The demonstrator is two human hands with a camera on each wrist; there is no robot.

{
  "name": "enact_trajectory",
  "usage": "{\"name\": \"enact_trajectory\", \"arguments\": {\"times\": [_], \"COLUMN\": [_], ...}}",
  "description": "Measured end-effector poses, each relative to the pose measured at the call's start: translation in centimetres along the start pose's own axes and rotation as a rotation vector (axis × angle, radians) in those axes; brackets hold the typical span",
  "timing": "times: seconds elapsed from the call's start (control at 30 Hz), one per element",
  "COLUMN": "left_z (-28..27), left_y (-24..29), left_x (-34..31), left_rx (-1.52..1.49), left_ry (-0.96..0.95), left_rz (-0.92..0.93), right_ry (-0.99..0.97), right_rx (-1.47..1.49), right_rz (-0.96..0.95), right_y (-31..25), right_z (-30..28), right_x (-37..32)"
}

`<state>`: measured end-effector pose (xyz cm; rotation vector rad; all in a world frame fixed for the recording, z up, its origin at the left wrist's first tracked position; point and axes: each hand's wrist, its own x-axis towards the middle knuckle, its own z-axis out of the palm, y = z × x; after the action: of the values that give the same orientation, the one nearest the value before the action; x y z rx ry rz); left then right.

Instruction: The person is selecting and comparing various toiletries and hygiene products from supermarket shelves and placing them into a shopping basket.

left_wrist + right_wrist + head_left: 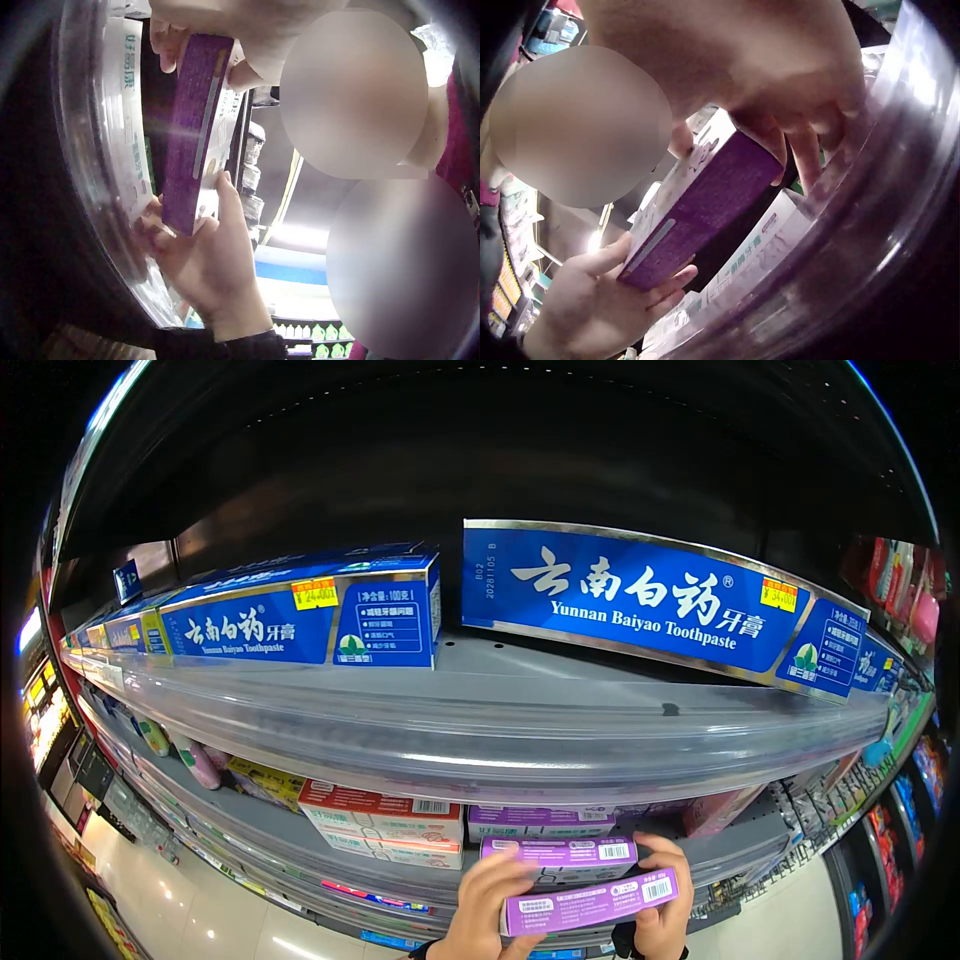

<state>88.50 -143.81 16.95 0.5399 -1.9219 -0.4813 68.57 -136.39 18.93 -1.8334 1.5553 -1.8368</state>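
Note:
Low in the head view, my left hand [485,905] and right hand [668,932] grip a purple-and-white toothpaste box [590,903] between them, one at each end. Its purple side, with small print and a barcode, faces up toward the head camera. In the left wrist view, the thumb of the right hand [214,274] lies along the white face of the toothpaste box [196,135]. The right wrist view has the left hand [592,307] at the lower end of the box. Just behind it is a second purple box [560,852], partly covered by my left fingers.
On the upper shelf stand blue toothpaste boxes [250,625] and a larger blue box [650,600], behind a clear plastic shelf guard [480,735]. Beneath are red-and-white boxes [380,820] and more purple boxes [540,818]. Pale tiled floor [230,890] shows below the shelves.

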Motion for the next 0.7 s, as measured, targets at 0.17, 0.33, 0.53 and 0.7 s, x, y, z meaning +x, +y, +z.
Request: {"name": "enact_trajectory", "arguments": {"times": [0.17, 0.33, 0.53, 0.7], "left_z": [0.6, 0.6, -0.1, -0.6], "left_y": [-1.4, -2.3, -1.6, -1.4], "left_x": [-1.7, -2.3, -1.1, -0.7], "left_rx": [-0.102, -0.146, -0.105, -0.104], "left_ry": [0.03, 0.085, 0.03, 0.039], "left_rz": [-0.03, -0.039, 0.012, 0.085], "right_ry": [-0.006, -0.025, 0.045, 0.237], "right_rx": [0.031, -0.018, 0.048, 0.164], "right_rz": [0.013, -0.08, -0.19, -0.109], "right_y": [-0.2, -0.2, 1.5, 1.0], "right_z": [0.8, 1.2, 1.5, 1.8], "right_x": [0.1, 0.4, 0.0, 2.4]}}
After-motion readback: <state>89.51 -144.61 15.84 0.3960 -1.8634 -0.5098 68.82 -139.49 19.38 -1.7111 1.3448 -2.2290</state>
